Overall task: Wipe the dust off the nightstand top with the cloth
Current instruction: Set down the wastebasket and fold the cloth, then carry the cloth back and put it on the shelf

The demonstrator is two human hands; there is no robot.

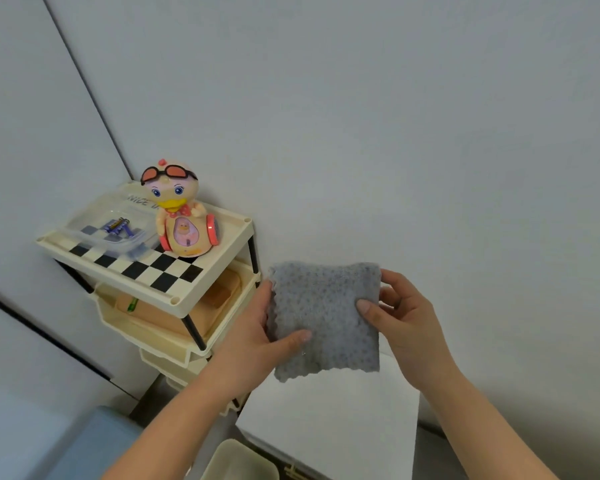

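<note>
2 bare hands hold 1 grey cloth [326, 317] up in the air in front of a plain wall, above the white nightstand top [329, 420]; cloth not touching the top. Left hand [253, 334] pinches the cloth's left edge, thumb across the front near the lower left, fingers hidden behind. Right hand [406, 320] pinches the right edge, thumb pressed on the front, fingers curled behind. Cloth is spread flat, roughly square, dimpled texture, wavy hems on the left and bottom. Nightstand top bare where visible. To the left, 1 cream tiered rack [222, 244] in the corner, top shelf with a black-and-white checker mat. On that shelf: 1 duck toy [182, 220] with red goggles, upright, and 1 clear plastic box [94, 223] just beside it holding some small purple item, too blurry to name. Lower tier holds 1 peach-coloured case [194, 306], partly hidden. 1 pale container [239, 460] at the bottom edge, cut off.
</note>
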